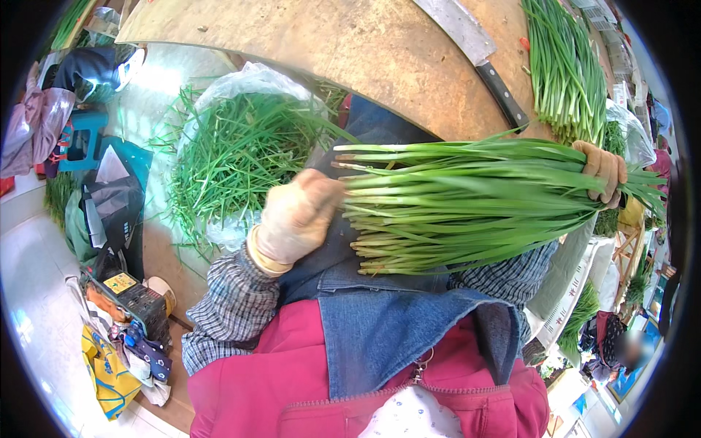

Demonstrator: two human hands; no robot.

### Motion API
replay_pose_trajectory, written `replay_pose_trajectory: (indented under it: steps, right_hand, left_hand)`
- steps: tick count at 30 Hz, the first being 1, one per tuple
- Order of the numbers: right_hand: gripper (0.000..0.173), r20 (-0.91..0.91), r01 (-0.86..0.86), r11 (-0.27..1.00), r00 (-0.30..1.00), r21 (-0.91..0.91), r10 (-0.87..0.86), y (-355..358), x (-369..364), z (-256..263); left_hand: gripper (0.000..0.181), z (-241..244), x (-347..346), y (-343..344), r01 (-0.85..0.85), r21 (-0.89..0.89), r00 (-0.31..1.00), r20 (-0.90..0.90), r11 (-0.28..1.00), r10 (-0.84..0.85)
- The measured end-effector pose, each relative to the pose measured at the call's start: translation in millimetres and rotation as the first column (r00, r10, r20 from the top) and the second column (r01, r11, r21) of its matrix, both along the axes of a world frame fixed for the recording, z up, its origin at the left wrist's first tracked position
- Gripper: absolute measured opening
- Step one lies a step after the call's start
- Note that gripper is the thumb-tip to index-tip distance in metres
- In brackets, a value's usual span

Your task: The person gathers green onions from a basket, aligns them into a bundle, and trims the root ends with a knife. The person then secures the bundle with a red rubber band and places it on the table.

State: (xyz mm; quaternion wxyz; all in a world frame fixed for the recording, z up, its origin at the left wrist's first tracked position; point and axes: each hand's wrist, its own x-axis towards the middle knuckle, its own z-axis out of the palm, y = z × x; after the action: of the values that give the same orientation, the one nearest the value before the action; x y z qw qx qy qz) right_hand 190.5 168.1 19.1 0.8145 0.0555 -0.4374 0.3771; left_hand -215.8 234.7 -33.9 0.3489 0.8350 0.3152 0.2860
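My right hand (605, 174), in a tan glove, is wrapped around the leafy end of a large bunch of garlic chives (465, 202). The bunch lies sideways above my lap, its pale stem ends fanned out to the left. By those ends is my left hand (300, 213), in a pale glove, its fingers curled in and blurred. Whether anything is pinched in them is hidden. Beyond the bunch, a cleaver (482, 60) with a black riveted handle rests on a worn wooden board (328, 44).
A plastic-lined container (252, 74) of loose green trimmings (246, 142) stands on the floor at left. More chives (567, 71) lie on the board's right side. A blue stool (82, 137), a crate (145, 306) and a yellow bag (107, 372) are further left. Another person (605, 339) is at far right.
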Motion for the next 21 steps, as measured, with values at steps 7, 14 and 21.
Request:
replay_pose_trajectory:
  steps: [7,14,21]
  right_hand:
    - [0.024,0.061,-0.090,0.993,0.994,0.072,0.086,8.4,-0.5,5.2]
    - [0.024,0.059,-0.079,0.993,0.995,0.087,0.074,6.9,-9.3,13.1]
    - [0.022,0.045,-0.059,0.996,0.997,0.065,0.056,1.6,-7.6,12.8]
  left_hand:
    - [0.033,20.1,11.4,12.9,-0.013,0.185,0.992,0.125,0.983,-0.011]
    - [0.021,4.2,32.0,20.4,0.114,0.117,0.993,-0.026,0.987,-0.112]
    - [0.020,1.1,34.7,14.6,0.115,0.132,0.993,0.004,0.985,-0.116]
